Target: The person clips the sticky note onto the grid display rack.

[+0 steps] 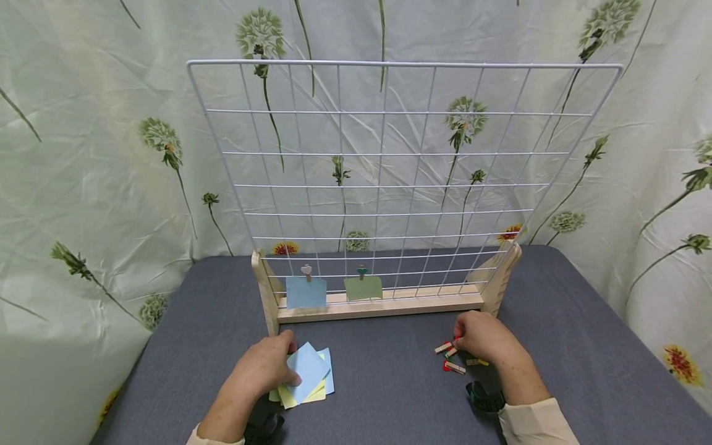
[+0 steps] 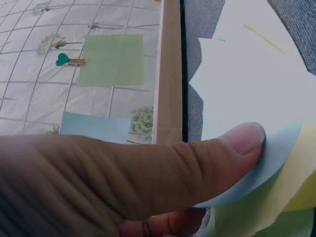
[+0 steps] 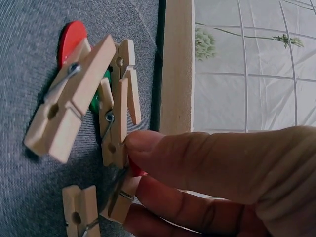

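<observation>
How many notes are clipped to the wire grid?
2: a blue note at the lower left of the wire grid, and a green note just right of it. Neither is hidden in the head view.

Free passage over cloth (image 1: 384, 371) between papers (image 1: 308, 371) and clothespins (image 1: 455, 368), wire grid (image 1: 379, 185) standing behind

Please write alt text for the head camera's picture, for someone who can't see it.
A person's left hand touches loose paper notes and their right hand touches clothespins on a dark table. Behind, a wooden stand holds a white wire grid with a blue note and a green note clipped on.
</observation>
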`<state>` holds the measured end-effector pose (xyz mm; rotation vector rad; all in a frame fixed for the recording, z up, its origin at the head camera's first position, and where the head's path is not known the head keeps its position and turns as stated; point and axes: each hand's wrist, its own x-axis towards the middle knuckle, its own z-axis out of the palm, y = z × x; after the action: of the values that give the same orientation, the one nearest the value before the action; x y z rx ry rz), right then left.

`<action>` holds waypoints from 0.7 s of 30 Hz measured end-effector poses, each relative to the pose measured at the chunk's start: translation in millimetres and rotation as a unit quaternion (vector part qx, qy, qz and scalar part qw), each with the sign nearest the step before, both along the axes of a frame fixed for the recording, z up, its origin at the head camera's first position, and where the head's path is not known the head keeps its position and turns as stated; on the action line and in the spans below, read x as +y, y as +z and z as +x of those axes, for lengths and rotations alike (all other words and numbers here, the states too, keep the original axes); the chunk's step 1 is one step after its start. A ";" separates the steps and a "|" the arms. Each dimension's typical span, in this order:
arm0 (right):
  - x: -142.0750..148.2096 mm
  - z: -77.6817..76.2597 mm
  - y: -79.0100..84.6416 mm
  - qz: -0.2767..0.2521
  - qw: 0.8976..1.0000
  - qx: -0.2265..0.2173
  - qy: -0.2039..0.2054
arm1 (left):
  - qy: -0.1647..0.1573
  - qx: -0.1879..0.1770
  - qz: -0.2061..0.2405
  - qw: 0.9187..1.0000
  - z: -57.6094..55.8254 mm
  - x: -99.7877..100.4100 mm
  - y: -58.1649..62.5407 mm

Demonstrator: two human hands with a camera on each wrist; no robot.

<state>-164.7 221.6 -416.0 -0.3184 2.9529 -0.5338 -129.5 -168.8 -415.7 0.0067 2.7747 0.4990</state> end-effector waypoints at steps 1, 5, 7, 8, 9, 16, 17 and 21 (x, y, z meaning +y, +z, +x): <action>-0.1 0.2 0.0 -0.001 1.000 0.001 0.001 | 0.001 0.000 0.002 1.000 0.1 0.3 -0.2; -0.5 0.5 0.1 -0.002 1.000 0.005 0.005 | 0.000 0.007 0.012 1.000 0.6 1.3 -1.1; -0.7 0.6 0.0 -0.002 1.000 0.009 0.009 | 0.002 0.008 0.016 1.000 0.9 1.8 -1.3; -0.9 0.6 0.1 -0.001 1.000 0.012 0.012 | 0.002 0.008 0.017 1.000 0.9 2.0 -1.3; -1.1 0.6 0.0 -0.002 1.000 0.014 0.014 | 0.002 0.008 0.018 1.000 1.2 2.2 -1.2; -1.9 0.3 -1.5 -0.012 1.000 0.017 0.020 | -0.010 0.011 0.032 0.999 2.8 1.1 -0.1; -2.2 0.1 -1.5 -0.013 1.000 0.016 0.019 | -0.012 0.012 0.033 0.999 2.8 0.6 0.1; -3.1 -0.8 -1.8 -0.015 1.000 0.010 0.018 | -0.019 0.016 0.036 0.999 2.6 -0.6 0.4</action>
<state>-165.4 218.5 -417.8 -0.3799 2.9547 -0.5732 -126.9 -169.4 -415.3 0.0839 2.7806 0.5934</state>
